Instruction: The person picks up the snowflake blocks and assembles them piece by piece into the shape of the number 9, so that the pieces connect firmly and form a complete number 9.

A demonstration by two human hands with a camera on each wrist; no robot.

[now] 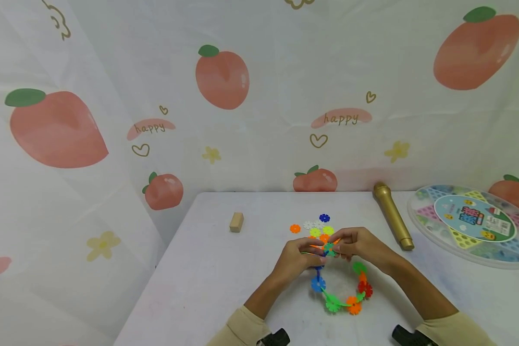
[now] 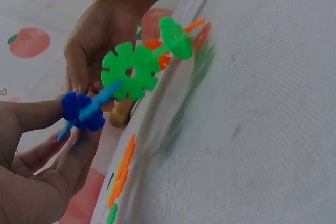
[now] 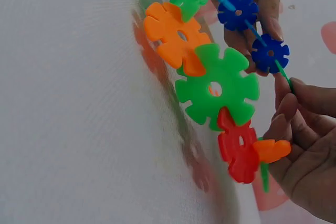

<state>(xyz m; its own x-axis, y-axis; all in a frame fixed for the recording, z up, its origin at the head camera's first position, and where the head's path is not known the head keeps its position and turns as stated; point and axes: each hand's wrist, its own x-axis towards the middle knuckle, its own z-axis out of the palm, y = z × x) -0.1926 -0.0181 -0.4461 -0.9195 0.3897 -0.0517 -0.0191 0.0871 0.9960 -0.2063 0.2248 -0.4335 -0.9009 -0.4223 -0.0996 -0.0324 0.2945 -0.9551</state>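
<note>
A chain of slotted plastic snowflake discs [image 1: 333, 303] in blue, green, orange and red curves over the white table below both hands. The left hand [image 1: 296, 259] pinches the chain near its blue end, with finger and thumb at a dark blue disc [image 2: 81, 111]. Facing it, the right hand [image 1: 361, 242] pinches a green disc [image 3: 285, 74], which shows edge-on against another dark blue disc [image 3: 270, 53]. The fingertips of the two hands are close together. Further along, a red disc [image 3: 239, 153] and a large green disc [image 3: 218, 87] hang slotted together.
Loose discs in orange [image 1: 295, 228], blue [image 1: 324, 218] and yellow [image 1: 327, 230] lie just beyond the hands. A wooden block [image 1: 236, 222] stands at the back left. To the right lie a gold microphone-shaped object [image 1: 391, 216] and a round game box [image 1: 424, 230].
</note>
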